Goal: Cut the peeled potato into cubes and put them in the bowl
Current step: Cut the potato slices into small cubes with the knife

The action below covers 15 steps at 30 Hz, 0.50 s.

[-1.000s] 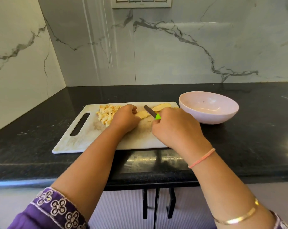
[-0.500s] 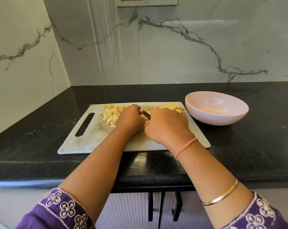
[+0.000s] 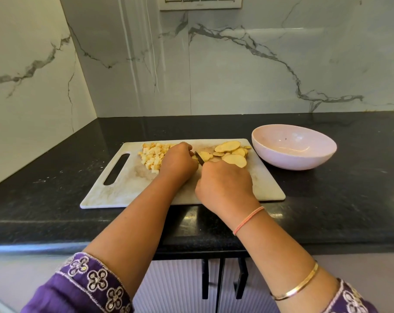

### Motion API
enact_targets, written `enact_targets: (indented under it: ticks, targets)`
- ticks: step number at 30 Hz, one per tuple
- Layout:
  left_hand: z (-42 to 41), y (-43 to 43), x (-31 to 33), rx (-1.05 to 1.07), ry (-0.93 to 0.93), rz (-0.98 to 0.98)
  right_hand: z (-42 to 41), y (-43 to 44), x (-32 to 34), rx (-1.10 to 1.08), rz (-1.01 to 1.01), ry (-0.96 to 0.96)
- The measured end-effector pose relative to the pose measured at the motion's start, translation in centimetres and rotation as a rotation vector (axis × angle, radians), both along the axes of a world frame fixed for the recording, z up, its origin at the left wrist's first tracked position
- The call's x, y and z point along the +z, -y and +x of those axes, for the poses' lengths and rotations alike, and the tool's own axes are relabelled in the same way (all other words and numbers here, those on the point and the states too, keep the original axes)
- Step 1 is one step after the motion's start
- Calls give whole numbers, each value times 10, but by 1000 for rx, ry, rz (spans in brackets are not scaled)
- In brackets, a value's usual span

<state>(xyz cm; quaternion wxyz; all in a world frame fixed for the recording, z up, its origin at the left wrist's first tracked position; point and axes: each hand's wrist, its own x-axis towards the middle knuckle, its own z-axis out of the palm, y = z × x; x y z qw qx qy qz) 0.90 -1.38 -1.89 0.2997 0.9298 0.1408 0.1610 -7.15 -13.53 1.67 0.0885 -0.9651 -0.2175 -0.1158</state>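
- I am seeing purple embroidered sleeves (image 3: 85,288) at the near edge, with a gold bangle (image 3: 297,283) and a pink thread (image 3: 248,220) on the right forearm.
- The right hand (image 3: 224,186) is closing in a fist round a knife (image 3: 199,158). The handle is hidden and only the dark blade is showing.
- The left hand (image 3: 178,163) is curling its fingers over a potato piece (image 3: 205,155), holding it on the cutting board (image 3: 268,184). The blade is sitting against that piece, between the two hands.
- Potato cubes (image 3: 152,157) are lying heaped on the board just left of the left hand.
- Uncut potato slices (image 3: 231,151) are overlapping at the board's far right corner.
- A pink bowl (image 3: 293,159) is standing on the black countertop (image 3: 56,199) just beside the board's right edge, holding no potato.
- A marble wall (image 3: 236,75) is rising behind.
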Motion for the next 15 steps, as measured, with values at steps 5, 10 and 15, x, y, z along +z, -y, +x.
enact_targets:
  ticks: [5,10,15]
  targets:
    - [0,2,-1,-7,-1,-7,-2,1,3,-6,-10,-21]
    - [1,-3,1,-11,7,-3,-14,5,9,27,-3,4]
    - [-4,0,1,-18,39,-3,-15,26,14,37,6,-31]
